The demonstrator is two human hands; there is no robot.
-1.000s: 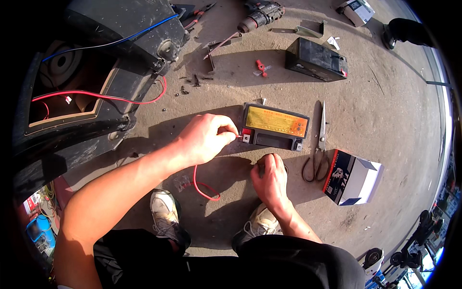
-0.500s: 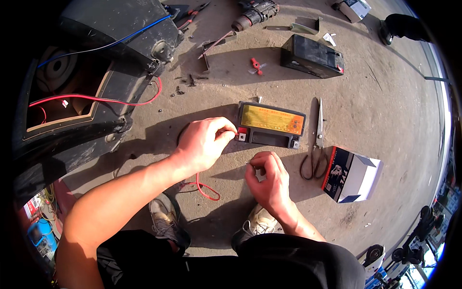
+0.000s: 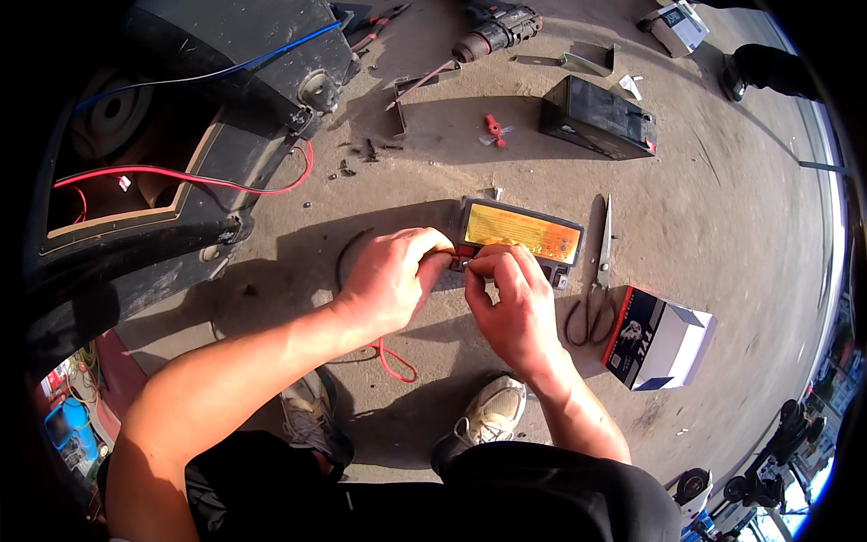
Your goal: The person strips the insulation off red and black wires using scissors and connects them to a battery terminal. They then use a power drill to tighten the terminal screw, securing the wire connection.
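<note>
A battery with a yellow label (image 3: 524, 226) lies on the ground in front of me. My left hand (image 3: 397, 275) pinches the end of a red wire (image 3: 390, 366) at the battery's red-marked left terminal, the wire trailing below in a loop. My right hand (image 3: 510, 303) meets it there, fingers pinched on a small metal piece too small to name, partly hiding the terminal. Metal scissors (image 3: 596, 298) lie to the right, beside an open box (image 3: 659, 339).
A black cabinet (image 3: 253, 81) with loose wires stands at left. Beyond lie a dark battery (image 3: 596, 117), red fitting (image 3: 495, 128), drill (image 3: 497, 36), brackets (image 3: 587, 63), small screws (image 3: 370, 154) and a carton (image 3: 673, 27). A person's dark-clothed leg (image 3: 768, 72) is at upper right.
My right hand has moved up from below the battery to its left terminal, beside my left hand, which stays pinched there and has shifted slightly.
</note>
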